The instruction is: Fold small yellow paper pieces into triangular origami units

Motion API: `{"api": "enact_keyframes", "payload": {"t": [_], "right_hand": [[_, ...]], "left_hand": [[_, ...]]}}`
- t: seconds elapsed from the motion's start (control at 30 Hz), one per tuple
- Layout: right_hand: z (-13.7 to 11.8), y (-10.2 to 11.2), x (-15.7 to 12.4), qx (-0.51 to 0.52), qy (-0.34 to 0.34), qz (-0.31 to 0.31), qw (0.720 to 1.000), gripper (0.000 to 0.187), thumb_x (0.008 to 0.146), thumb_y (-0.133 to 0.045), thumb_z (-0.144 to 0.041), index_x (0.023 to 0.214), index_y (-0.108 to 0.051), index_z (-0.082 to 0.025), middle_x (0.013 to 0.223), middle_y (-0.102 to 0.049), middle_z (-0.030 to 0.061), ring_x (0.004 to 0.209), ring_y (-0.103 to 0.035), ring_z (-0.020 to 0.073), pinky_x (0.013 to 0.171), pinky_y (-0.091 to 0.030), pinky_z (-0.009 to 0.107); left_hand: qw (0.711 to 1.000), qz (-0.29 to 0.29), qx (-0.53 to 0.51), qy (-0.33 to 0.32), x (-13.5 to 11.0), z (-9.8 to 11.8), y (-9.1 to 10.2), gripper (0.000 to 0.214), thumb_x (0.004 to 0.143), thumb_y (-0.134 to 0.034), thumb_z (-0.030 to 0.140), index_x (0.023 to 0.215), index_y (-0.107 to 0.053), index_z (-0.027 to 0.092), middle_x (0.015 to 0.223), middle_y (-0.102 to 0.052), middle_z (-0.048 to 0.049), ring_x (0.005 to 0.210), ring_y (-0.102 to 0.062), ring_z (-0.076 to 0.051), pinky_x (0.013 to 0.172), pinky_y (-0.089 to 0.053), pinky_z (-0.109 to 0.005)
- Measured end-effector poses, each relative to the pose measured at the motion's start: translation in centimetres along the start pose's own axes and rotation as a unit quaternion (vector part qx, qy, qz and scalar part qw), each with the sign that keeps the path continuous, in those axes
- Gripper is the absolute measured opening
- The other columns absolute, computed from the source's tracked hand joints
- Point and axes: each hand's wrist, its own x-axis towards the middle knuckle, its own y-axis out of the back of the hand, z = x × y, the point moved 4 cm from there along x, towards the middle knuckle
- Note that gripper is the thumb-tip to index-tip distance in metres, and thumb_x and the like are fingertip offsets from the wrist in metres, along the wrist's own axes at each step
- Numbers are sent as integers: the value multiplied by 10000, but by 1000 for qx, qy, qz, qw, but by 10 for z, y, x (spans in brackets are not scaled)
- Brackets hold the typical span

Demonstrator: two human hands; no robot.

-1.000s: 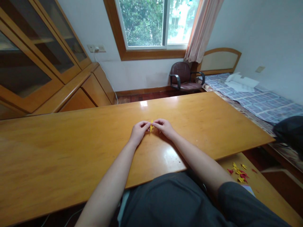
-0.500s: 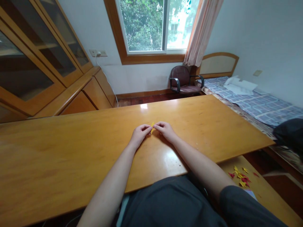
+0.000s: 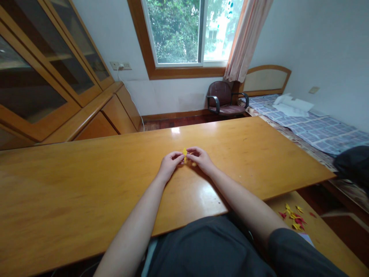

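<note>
A small folded yellow paper piece stands upright between my two hands over the middle of a long wooden table. My left hand pinches it from the left with thumb and forefinger. From the right, my right hand pinches the same piece, fingers curled. Both wrists rest on the tabletop. Most of the paper is hidden by my fingertips.
Several small yellow and red folded paper pieces lie on a lower wooden surface at the right. A dark chair stands under the window. A bed runs along the right wall. Wooden cabinets line the left.
The yellow paper has turned more upright between my fingertips, and its tip now sticks up above them. My hands stay in the same place.
</note>
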Motion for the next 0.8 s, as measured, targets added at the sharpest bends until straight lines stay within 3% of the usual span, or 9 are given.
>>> {"api": "enact_keyframes", "payload": {"t": [0.4,0.67,0.8], "right_hand": [[-1,-1,0,22,0,1,1000,362,643,-797,-402,903,-661,-190,815,-669,-3,618,-563,96,625,-462,246],[-3,-3,-2,10,-15,-1,1000,352,649,-789,-421,861,-635,-186,772,-646,-7,605,-549,99,601,-447,237],[-3,-3,-1,31,-1,-7,1000,353,655,-789,-377,913,-635,-193,846,-646,-7,605,-558,89,609,-454,241]], "left_hand": [[996,-14,-19,-89,0,3,-7,434,705,-776,362,1017,-527,190,688,-633,39,652,-646,-129,704,-531,-275],[995,-10,-10,-94,0,2,-6,405,707,-772,364,977,-523,193,713,-623,34,648,-639,-125,688,-532,-276],[995,-2,-14,-94,0,2,-6,402,688,-783,361,951,-533,189,722,-613,34,640,-631,-122,665,-532,-271]]}}
